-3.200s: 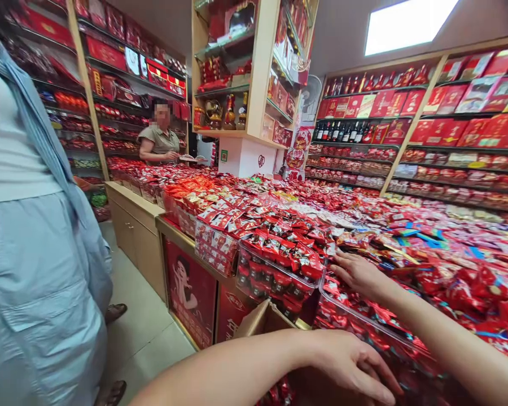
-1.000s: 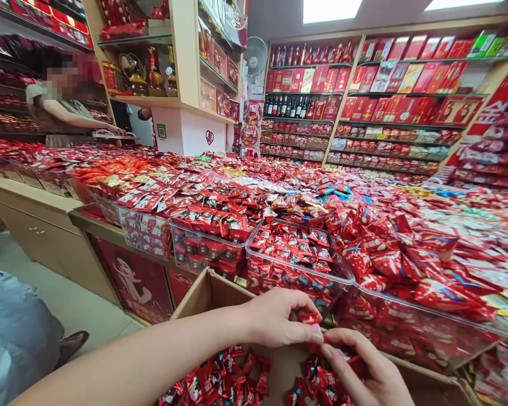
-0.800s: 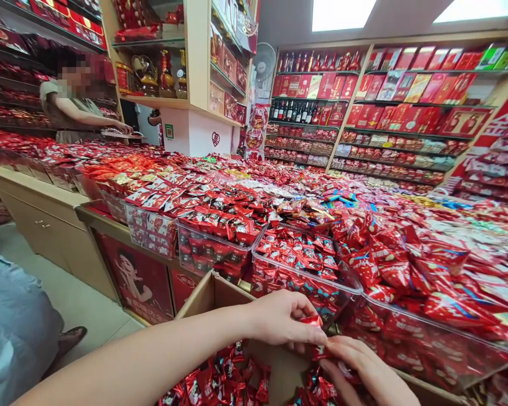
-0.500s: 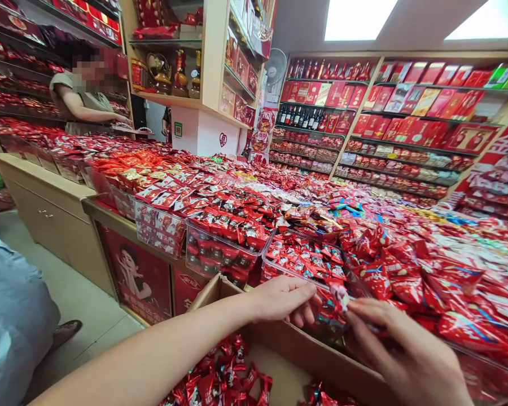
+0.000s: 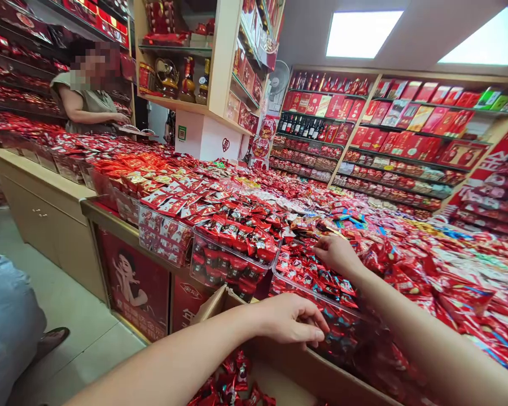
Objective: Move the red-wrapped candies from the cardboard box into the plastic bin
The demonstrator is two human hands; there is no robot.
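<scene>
Tiled flr [image 5: 76, 332], 2 ceiling lts [image 5: 364, 35]

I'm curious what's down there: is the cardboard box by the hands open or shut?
Open: the box has no cover near the left hand, and sweets show inside; the picture's lower edge cuts off the rest.

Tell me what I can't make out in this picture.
In the head view:
Left hand: its back hides the palm and anything inside.
Right hand: its curled fingers hide whether it holds anything.
Cardboard box: cut off by the frame's bottom edge; left forearm covers part.
Dark bottles: labels too small.
</scene>
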